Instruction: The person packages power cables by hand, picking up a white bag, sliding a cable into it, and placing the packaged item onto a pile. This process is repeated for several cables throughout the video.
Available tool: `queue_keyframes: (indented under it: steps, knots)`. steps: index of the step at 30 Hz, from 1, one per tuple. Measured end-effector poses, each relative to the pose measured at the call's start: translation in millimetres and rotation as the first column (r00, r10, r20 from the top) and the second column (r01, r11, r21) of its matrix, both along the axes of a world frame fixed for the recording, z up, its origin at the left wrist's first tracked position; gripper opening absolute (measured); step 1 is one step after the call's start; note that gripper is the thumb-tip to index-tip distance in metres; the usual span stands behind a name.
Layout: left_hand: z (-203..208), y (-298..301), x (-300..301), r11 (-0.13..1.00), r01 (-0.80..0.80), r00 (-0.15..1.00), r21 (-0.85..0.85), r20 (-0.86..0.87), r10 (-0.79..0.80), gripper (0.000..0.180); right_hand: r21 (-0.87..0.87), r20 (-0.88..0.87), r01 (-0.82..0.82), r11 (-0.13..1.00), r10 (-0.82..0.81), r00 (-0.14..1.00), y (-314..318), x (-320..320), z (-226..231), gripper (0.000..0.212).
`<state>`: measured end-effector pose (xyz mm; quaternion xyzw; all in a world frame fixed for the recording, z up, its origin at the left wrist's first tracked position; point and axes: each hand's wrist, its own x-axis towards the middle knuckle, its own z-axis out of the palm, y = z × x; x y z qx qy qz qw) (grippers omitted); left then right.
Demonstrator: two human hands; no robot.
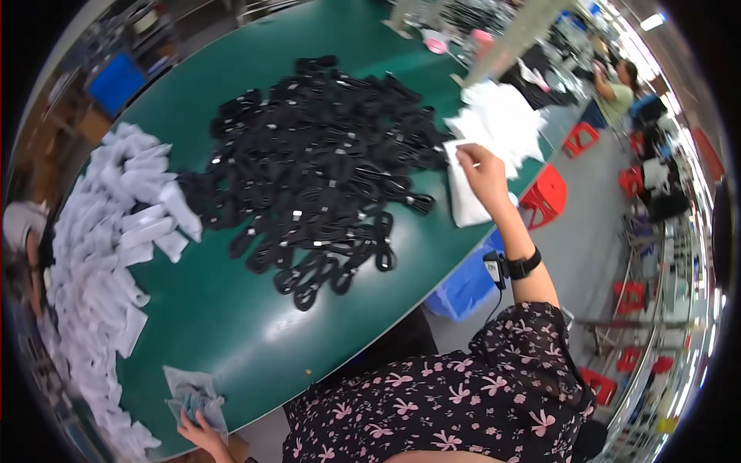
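At the near left table edge, my left hand point(202, 434) is closed on a clear plastic bag point(193, 390) with something greyish-blue inside. My right hand point(485, 174) reaches to the right side of the table. Its fingers are bent into a pinch at the top of a white stack of flat sheets or sleeves point(467, 202); whether one is lifted is too blurred to see. Left of that hand, a big heap of coiled black cables point(332, 154) covers the middle of the table.
White wrapped packets point(100, 255) are piled along the left side of the green table point(231, 324). Loose white sheets point(502, 116) lie beyond my right hand. A blue bin point(463, 293) and a red stool point(545, 193) stand beside the table. Other people sit at far right and far left.
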<state>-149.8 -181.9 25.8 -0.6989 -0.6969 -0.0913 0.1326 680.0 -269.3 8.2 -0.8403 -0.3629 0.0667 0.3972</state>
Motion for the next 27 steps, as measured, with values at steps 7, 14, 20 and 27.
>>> queue_keyframes:
  steps: [7,14,20,27]
  knots:
    - [57,50,-21,0.995,-0.009,1.0,-0.1,0.027,0.012,0.048,-0.256,0.249,0.29,0.922,-0.227,0.942,23,15,-56,0.029]
    - [104,70,118,0.98,0.198,0.929,0.006,-0.32,-0.186,0.046,-0.157,0.446,0.244,0.957,-0.152,0.882,55,33,-98,0.022]
    - [120,79,314,0.567,0.709,0.659,-0.419,0.681,-0.321,0.031,0.292,0.212,-0.016,0.956,-0.048,0.976,83,37,-78,0.015]
    - [19,65,497,-0.083,0.946,0.319,-0.315,0.847,0.425,0.057,0.409,-0.035,-0.108,0.906,0.134,0.99,74,-19,29,0.012]
